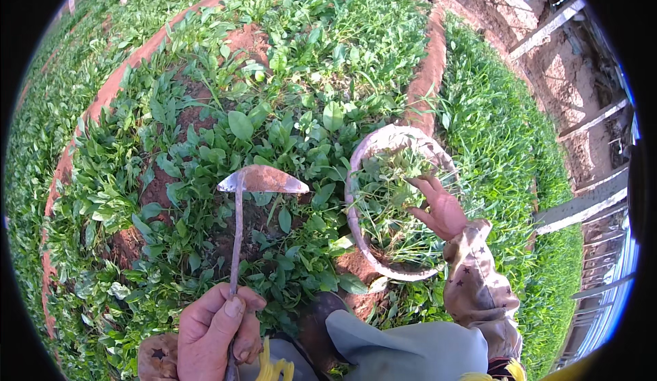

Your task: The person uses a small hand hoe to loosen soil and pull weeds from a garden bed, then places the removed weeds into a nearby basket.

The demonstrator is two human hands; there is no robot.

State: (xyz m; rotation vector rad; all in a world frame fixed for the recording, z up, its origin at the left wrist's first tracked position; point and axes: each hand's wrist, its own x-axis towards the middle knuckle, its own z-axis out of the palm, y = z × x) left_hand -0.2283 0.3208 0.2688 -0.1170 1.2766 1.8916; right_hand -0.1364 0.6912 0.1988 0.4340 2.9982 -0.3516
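Note:
My left hand (218, 329) grips the thin wooden handle (237, 242) of a small hand hoe. The hoe's crescent-shaped metal blade (264, 180) points away from me above the leafy plants, with brown soil stuck to its face. To the right stands a round basket (352, 196) with a pale rim, filled with pulled grass and weeds (395, 201). Over the basket's right side reaches my right hand (441, 209), its fingers spread against or just above the greens. Nothing is plainly held in it, though the fingertips partly merge with the leaves.
Broad-leaved green plants (241, 124) cover the bed before me, with patches of reddish soil (156, 191) between them. Raised soil ridges (428, 73) border the bed. Taller grassy plants (493, 124) grow at right, beside an earthen wall (564, 88) with slanting posts (585, 201). My shoe (321, 324) is close below the basket.

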